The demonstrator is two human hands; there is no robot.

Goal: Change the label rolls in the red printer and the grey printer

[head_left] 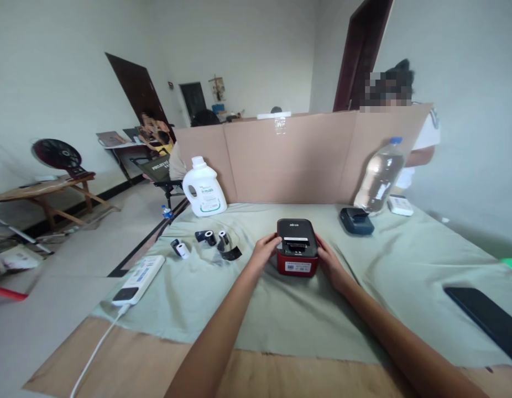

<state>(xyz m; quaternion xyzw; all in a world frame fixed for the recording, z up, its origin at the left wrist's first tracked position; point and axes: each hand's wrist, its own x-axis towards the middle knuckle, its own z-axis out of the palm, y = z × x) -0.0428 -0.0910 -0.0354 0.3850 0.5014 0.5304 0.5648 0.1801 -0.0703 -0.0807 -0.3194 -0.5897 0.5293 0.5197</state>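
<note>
A small red and black label printer sits upright on the cloth in front of me, a paper slot across its black top and a white sticker on its red front. Against its left side rests my left hand, fingers closed on the casing near the top edge. My right hand grips the opposite side, its fingertips partly hidden behind the printer. To the left lie several small rolls, among them a white roll and a roll with a loose dark strip.
A cardboard screen stands behind, with a white jug and a large clear bottle before it. A dark device, a white box, a phone and a power strip lie around. People are beyond the screen.
</note>
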